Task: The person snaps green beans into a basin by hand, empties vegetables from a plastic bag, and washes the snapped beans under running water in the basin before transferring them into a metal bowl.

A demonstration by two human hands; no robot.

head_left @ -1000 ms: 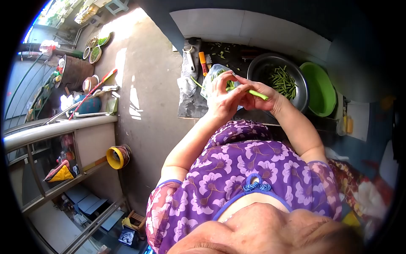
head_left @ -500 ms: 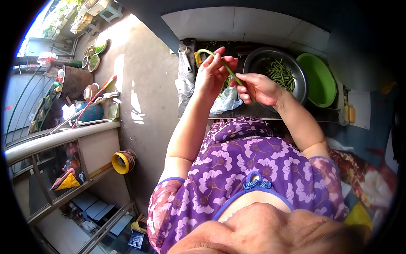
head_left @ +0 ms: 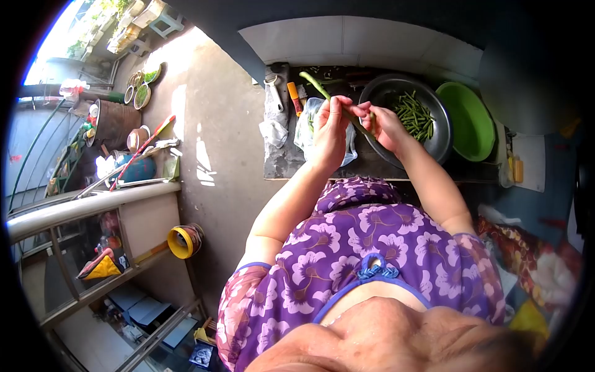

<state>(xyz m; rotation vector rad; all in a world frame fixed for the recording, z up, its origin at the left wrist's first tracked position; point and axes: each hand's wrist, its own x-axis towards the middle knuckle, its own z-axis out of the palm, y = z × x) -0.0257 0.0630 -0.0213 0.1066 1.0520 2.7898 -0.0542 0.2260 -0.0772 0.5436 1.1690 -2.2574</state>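
Note:
A long green bean (head_left: 315,84) slants between my hands, its upper end sticking out to the upper left. My left hand (head_left: 333,131) has its fingers closed around the bean's middle. The bean's lower end is pinched in my right hand (head_left: 385,128), beside the dark metal bowl (head_left: 441,133). Cut green pieces (head_left: 414,116) lie in that bowl. Under and behind my left hand is a clear plastic bag (head_left: 304,131) with some green in it.
A green basin (head_left: 469,121) stands right of the bowl. An orange-handled tool (head_left: 294,98) and a white peeler (head_left: 274,94) lie at the counter's left. A yellow bucket (head_left: 181,242) is on the floor at left, near a glazed partition.
The bean, raised and curved over my left hand half a second ago, now lies straighter. My left hand has moved right, closer to my right hand.

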